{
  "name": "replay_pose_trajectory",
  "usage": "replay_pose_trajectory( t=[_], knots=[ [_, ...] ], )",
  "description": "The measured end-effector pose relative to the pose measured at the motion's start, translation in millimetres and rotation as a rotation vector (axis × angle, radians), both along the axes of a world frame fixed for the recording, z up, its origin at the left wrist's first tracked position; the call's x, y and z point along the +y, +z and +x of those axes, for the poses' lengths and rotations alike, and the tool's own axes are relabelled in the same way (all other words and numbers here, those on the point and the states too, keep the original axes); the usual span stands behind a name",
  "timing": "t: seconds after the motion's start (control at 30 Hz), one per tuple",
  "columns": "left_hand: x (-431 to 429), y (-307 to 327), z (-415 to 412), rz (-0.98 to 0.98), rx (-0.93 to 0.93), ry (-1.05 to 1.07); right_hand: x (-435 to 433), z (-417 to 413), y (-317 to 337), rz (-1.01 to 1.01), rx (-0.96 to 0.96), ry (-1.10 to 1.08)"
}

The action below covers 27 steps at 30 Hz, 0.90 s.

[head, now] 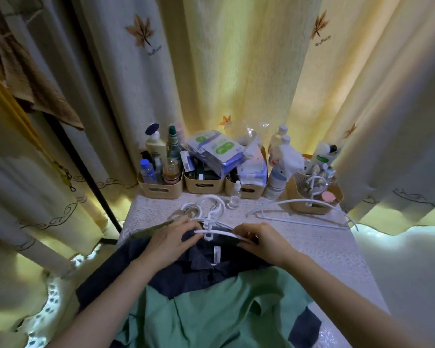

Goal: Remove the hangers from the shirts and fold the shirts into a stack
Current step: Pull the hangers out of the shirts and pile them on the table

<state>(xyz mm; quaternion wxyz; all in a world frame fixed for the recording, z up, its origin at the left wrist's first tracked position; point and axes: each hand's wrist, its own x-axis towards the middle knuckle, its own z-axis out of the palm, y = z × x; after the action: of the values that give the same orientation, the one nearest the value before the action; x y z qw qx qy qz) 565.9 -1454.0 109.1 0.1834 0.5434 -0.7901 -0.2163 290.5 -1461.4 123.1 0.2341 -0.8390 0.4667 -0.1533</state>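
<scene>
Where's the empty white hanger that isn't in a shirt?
Head view: the bare hanger lies on the table, right side, against the beige basket, beyond the right hand.

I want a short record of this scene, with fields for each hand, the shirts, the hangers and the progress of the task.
left hand: on the collar of the navy shirt, beside the white hanger; grip unclear
right hand: pinches the white hanger's arm
navy shirt: flat on table, hanger at its collar
green shirt: overlaps the navy shirt, nearer side
spare hanger: lies free on table, right
progress: no folded stack in view
</scene>
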Motion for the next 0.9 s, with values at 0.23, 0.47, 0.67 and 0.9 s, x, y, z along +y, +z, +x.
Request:
replay_pose_trajectory(
  t=[0.23,0.47,0.67,0.9],
  knots=[
    [2.4,-3.2,23.0,0.062,0.074,0.037,10.6,-19.3,-5.0,0.065,0.471,-0.097],
    [-7.0,11.6,3.3,0.003,0.304,0.178,14.6,-11.2,10.4,-0.035,0.370,-0.098],
    [-5.8,5.3,8.8,-0.065,0.294,0.247,18.5,-9.4,8.2,0.091,0.505,-0.163],
    [-7.0,12.5,10.2,0.009,0.469,0.301,30.6,-28.1,11.2,0.487,-0.372,-0.339]
  ],
)
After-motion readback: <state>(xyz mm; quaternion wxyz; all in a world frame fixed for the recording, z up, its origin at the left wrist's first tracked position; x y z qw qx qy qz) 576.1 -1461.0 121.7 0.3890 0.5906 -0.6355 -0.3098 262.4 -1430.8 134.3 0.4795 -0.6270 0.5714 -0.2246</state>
